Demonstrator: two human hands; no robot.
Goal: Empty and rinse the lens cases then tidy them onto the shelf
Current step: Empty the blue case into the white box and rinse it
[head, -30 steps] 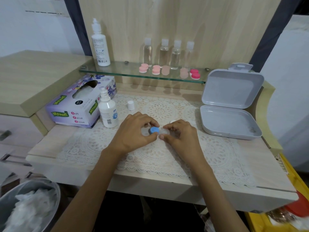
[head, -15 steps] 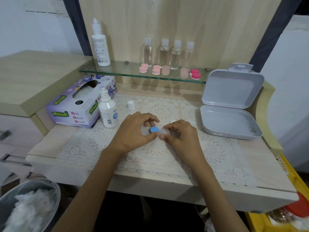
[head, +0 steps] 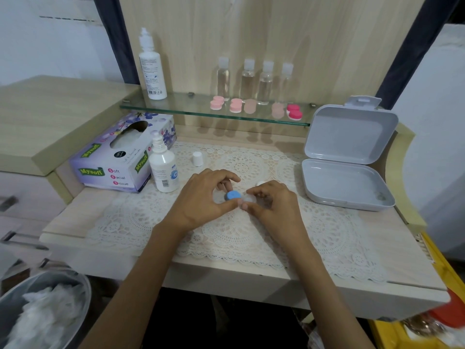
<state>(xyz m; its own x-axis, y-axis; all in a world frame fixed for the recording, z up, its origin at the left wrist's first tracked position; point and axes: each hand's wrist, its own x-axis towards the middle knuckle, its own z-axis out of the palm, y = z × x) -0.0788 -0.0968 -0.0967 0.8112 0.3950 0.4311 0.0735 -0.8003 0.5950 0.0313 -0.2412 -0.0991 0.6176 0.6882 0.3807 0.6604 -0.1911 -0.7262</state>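
Note:
A lens case with a blue cap (head: 233, 195) and a clear well (head: 249, 198) sits low over the lace mat between both hands. My left hand (head: 201, 197) pinches the blue cap with thumb and fingers curled round it. My right hand (head: 273, 202) pinches the clear side of the same case. A white cap (head: 260, 183) lies just behind my right hand. Several pink and peach lens cases (head: 236, 105) and a red one (head: 294, 112) stand on the glass shelf (head: 181, 109).
An open grey box (head: 347, 182) lies right of the hands. A solution bottle (head: 164, 170), its loose cap (head: 197, 158) and a tissue box (head: 118, 157) stand left. Several clear bottles (head: 256, 80) and a tall white bottle (head: 151, 69) stand on the shelf. A bin (head: 42, 313) sits lower left.
My left fingers have shifted slightly round the blue cap, the index finger lifting a little. The case and my right hand stay in place.

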